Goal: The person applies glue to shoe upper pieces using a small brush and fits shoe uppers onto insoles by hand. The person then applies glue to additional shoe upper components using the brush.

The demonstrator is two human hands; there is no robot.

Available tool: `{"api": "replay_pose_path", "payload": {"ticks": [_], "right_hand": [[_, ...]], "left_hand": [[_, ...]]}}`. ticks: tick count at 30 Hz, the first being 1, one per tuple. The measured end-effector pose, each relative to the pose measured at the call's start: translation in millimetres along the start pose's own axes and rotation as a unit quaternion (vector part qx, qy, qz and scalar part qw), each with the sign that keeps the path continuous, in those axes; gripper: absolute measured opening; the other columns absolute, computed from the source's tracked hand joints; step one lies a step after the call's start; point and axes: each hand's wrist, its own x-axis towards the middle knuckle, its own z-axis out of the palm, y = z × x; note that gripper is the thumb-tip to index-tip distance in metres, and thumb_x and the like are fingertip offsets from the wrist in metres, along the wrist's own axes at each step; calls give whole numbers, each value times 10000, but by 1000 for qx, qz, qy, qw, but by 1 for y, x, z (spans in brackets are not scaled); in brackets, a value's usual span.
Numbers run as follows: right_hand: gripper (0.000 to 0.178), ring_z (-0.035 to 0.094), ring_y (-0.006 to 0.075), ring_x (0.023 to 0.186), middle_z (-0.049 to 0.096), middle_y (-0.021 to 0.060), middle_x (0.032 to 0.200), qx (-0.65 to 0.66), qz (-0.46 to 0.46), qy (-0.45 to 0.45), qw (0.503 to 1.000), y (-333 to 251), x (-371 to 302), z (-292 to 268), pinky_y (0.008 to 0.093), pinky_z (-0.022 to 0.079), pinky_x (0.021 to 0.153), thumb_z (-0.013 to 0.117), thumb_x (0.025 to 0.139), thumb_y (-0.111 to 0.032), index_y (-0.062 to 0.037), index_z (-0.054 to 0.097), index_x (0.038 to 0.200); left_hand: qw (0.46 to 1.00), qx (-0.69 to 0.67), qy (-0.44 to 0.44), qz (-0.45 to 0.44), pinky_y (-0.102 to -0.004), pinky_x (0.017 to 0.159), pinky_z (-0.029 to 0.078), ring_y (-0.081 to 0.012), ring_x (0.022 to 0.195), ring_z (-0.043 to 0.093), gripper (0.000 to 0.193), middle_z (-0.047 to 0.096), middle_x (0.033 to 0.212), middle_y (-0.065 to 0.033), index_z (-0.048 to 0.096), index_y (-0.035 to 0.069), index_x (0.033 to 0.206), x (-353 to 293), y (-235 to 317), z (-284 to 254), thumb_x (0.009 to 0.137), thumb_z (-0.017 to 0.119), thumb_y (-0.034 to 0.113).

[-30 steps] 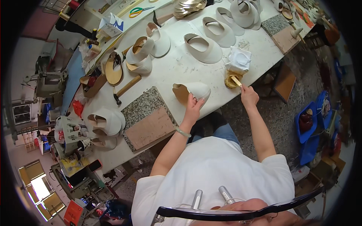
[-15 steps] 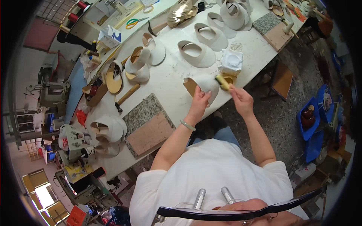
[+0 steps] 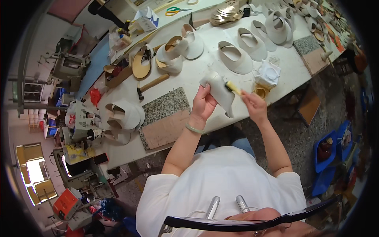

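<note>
My left hand (image 3: 203,106) grips a white shoe upper (image 3: 219,91), thumb on its near side, holding it tilted above the worktable's front part. Between the fingers of my right hand (image 3: 256,106) is a small brush (image 3: 233,87) with a pale yellow handle and dark bristles. Its bristle end is at the upper's right side; whether it touches is too small to tell. Just right of the brush stands a yellow pot (image 3: 261,91), beside a white plastic-wrapped block (image 3: 268,74). Several more white uppers (image 3: 235,57) stand on the table beyond my hands.
A hammer (image 3: 153,86) lies left of my hands, near a tan sole (image 3: 142,65). A speckled stone slab (image 3: 167,105) with a brown board lies at the near left. White uppers (image 3: 125,114) are stacked beyond it. Scissors (image 3: 176,11) lie at the back. Blue bins (image 3: 326,150) are at the right.
The shoe upper has been turned and tilted in my left hand. The brush has moved from over the yellow pot to the upper's side. The whole view has shifted.
</note>
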Motion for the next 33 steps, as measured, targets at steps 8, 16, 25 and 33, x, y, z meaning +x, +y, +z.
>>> {"api": "replay_pose_path", "payload": {"ticks": [8,16,25,33], "right_hand": [[284,530,68,704,612,32,787,125,42,-71,989,45,9,45,219,422,610,662,843,-59,-36,649,1126],[127,532,67,758,609,-22,764,254,173,-256,916,-14,24,169,233,442,674,635,843,-106,-1,645,914],[200,648,249,766,675,54,888,-246,-131,-413,867,-17,-7,203,350,499,653,613,855,-341,-238,699,1004],[185,631,218,658,669,32,806,-203,-159,-460,850,20,5,208,310,485,603,625,865,-327,-243,715,1003]], "left_hand": [[989,-139,31,27,-376,1000,455,-194,1123,561,291,587,1194,-60,498,40,1231,-12,48,-35,991,409,177],[984,-117,45,125,-335,1000,404,-193,1132,531,327,582,1190,-66,495,47,1238,-58,69,-75,979,460,244],[929,179,275,172,-356,877,509,-222,1086,559,508,550,1169,-117,397,13,1269,-149,29,-185,784,492,-105],[947,102,286,108,-345,871,513,-219,1045,588,521,559,1169,-112,403,11,1274,-201,48,-208,773,499,-96]]}}
